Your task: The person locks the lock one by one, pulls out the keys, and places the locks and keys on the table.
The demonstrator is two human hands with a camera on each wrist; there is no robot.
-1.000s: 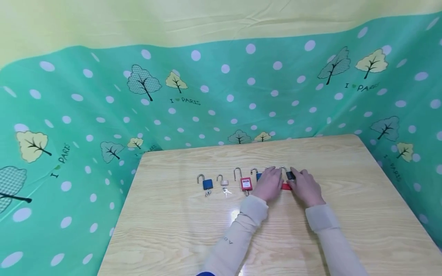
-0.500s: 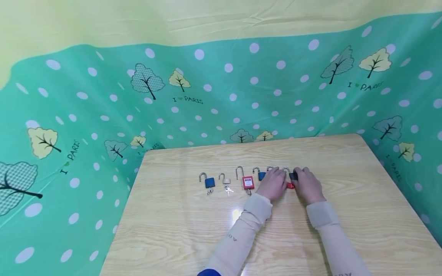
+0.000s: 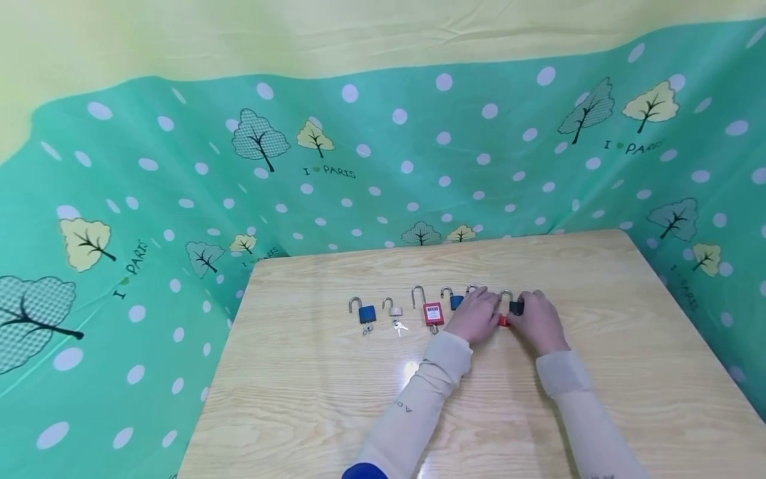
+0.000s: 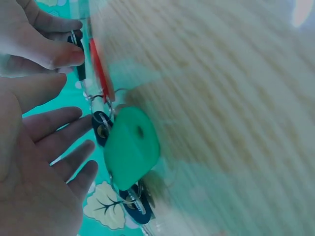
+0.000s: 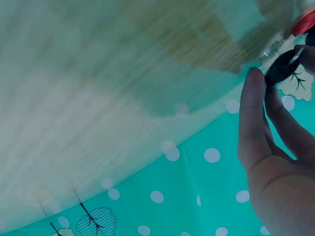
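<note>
In the head view my right hand pinches a black padlock whose shackle stands open. The right wrist view shows that padlock between thumb and fingers, with another fingertip beside it. Just left of it, my left hand covers most of a padlock; only its shackle shows beyond the fingers. Seen from the left wrist, the left hand has its fingers fairly straight, near a dark padlock end and a green flat piece. A red piece lies between the hands.
Left of the hands lie a blue padlock, a red padlock, a small silver padlock with keys, and another blue padlock, all with open shackles. They rest on a wooden table; a green patterned cloth hangs behind.
My right hand has drawn the black padlock slightly to the right and nearer to me. The left hand stays almost in place. The head view has shifted a little.
</note>
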